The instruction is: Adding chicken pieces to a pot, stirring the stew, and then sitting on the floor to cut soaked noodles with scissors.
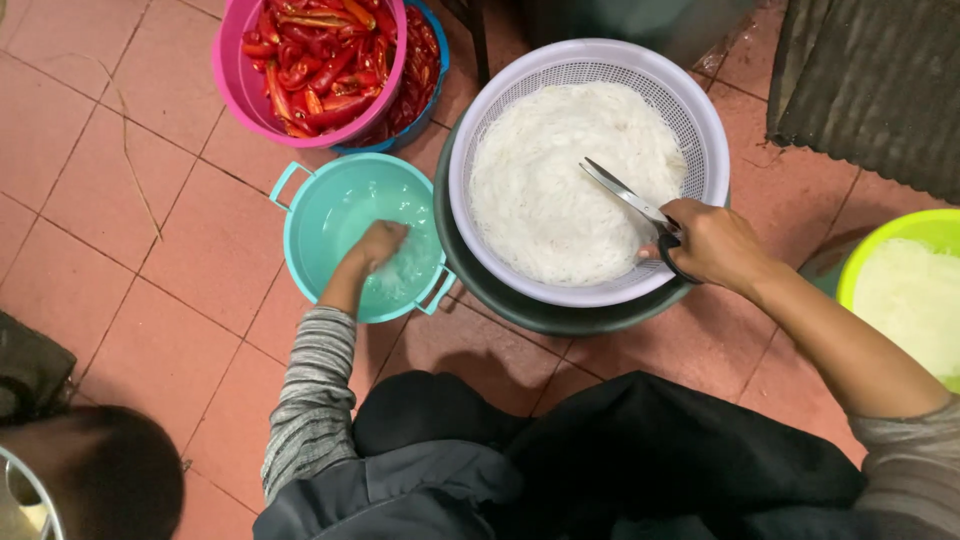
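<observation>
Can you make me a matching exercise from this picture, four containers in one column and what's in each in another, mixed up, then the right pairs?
Containers:
1. pink bowl
2. teal tub
3. white colander
4. lime green bowl

Contents:
A. the left hand, dipped in water
B. red chillies
C. white noodles at the frame's right edge
D. white noodles and scissors held by the right hand

Pairs: 1-B, 2-A, 3-D, 4-C

Open steel scissors (628, 194) lie over white noodles (560, 180) in a pale colander (690, 100); beside it, a teal water-filled bucket (300, 230).
</observation>
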